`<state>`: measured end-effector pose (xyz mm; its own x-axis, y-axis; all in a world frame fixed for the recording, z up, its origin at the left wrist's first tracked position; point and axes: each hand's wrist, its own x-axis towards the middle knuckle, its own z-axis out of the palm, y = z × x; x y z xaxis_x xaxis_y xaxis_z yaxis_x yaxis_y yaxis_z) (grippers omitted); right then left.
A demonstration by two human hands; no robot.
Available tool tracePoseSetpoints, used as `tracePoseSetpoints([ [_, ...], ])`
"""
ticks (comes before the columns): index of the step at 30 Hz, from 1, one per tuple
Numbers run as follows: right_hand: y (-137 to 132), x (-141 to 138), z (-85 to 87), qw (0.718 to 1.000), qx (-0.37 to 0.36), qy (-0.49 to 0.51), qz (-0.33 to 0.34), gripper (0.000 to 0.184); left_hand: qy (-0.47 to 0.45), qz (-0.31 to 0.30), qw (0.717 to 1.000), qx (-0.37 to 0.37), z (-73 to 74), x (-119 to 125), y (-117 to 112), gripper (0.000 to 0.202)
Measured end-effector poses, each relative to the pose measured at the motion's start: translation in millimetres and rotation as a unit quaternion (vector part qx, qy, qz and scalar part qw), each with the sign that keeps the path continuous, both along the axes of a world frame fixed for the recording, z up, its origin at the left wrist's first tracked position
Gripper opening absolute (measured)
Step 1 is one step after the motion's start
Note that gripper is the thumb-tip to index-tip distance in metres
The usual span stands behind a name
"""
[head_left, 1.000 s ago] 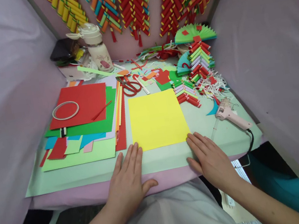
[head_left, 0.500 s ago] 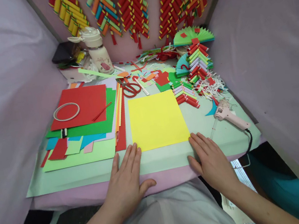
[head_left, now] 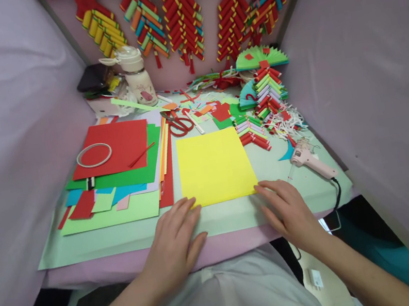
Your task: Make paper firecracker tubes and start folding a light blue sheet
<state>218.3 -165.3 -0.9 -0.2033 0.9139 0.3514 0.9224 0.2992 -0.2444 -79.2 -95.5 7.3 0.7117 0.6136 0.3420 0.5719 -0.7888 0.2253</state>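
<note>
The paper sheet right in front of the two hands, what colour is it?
The sheet is plain bright yellow, clearest in the head view.

A red paper sheet lies on a green sheet at the desk's left, with a tape ring resting on the red one. Red-handled scissors lie behind, among paper scraps. A cream water bottle stands at the back left. Rolled paper tubes are piled to the right, near a pink glue gun. A pleated green fan sits at the back, and paper firecracker strings hang on the wall.
</note>
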Motion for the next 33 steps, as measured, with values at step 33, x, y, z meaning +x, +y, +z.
tracePoseSetpoints([
  [33, 47.4, 7.4, 20.3, 0.956, -0.075, -0.193, 0.210, 0.018, 0.125, -0.128, 0.984, 0.026, 10.4, 7.8, 41.1, 0.024],
])
